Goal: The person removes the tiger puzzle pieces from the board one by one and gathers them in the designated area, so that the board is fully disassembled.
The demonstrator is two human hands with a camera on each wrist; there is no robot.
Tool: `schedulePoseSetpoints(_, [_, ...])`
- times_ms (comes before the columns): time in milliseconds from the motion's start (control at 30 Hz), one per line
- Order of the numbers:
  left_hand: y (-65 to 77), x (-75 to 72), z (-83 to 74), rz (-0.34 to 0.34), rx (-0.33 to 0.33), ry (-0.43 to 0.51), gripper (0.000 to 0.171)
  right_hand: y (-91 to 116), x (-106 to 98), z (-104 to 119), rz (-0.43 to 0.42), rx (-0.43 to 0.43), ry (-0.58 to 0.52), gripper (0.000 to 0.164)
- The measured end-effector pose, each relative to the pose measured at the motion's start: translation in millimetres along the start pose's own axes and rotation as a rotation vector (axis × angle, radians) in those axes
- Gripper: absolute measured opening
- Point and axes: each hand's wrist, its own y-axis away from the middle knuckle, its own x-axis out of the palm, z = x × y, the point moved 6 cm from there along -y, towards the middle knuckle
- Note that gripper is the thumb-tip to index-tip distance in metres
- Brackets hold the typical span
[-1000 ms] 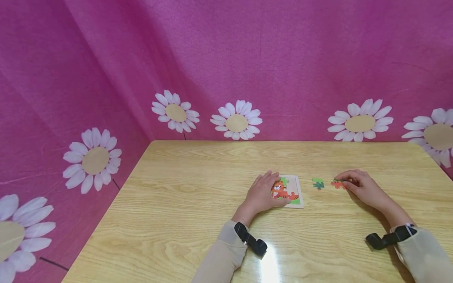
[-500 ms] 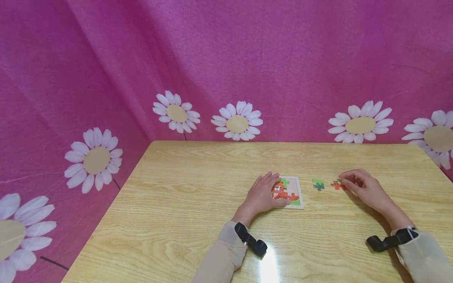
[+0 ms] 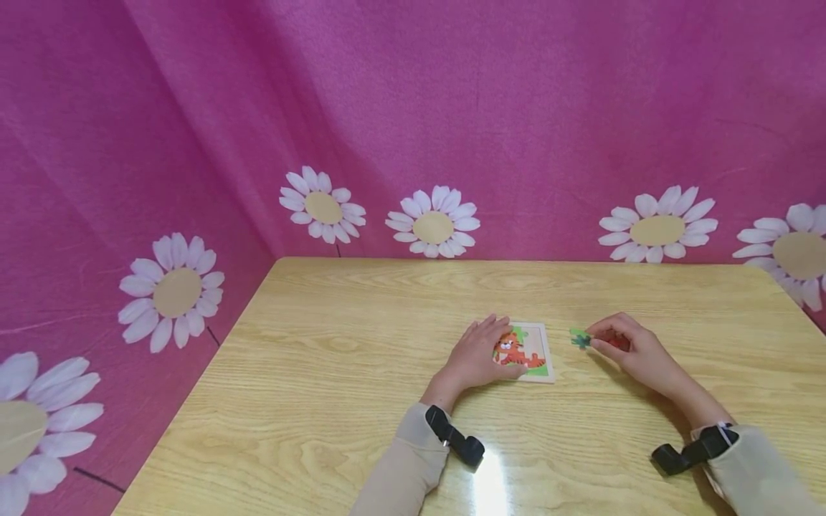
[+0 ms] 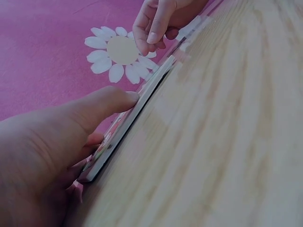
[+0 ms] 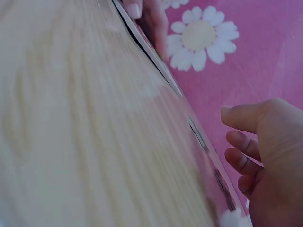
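A small square jigsaw puzzle tray (image 3: 549,358) with a pale rim and an orange tiger picture lies flat on the table; bare board shows at its upper right. My left hand (image 3: 474,355) holds it by the left side, thumb along the near edge, as the left wrist view shows. My right hand (image 3: 639,358) hovers at a green puzzle piece (image 3: 578,335) right of the tray, fingertips close above it. An orange puzzle piece (image 3: 619,342) is partly hidden behind its fingers. In the right wrist view, thumb and fingers are apart with nothing between them, and both pieces lie on the table.
The wooden table (image 3: 361,308) extends on all sides of the puzzle. Behind and left of it hangs a magenta cloth (image 3: 529,129) with large daisies. Each wrist wears a black strap with a camera.
My right hand has let go of the orange piece, leaving it on the table, and moved left to the green piece. My left hand stays on the tray.
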Motion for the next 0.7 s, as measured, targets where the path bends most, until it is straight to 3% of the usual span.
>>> schedulePoseSetpoints(533, [0.0, -1.8, 1.7, 0.061, 0.035, 0.035, 0.079, -3.0, 31.0, 33.5, 0.086, -0.111, -0.064, 0.019])
schedulePoseSetpoints(700, [-1.2, -1.7, 2.0, 0.061, 0.037, 0.027, 0.079, -4.6, 40.3, 36.5, 0.115, -0.106, -0.062, 0.021])
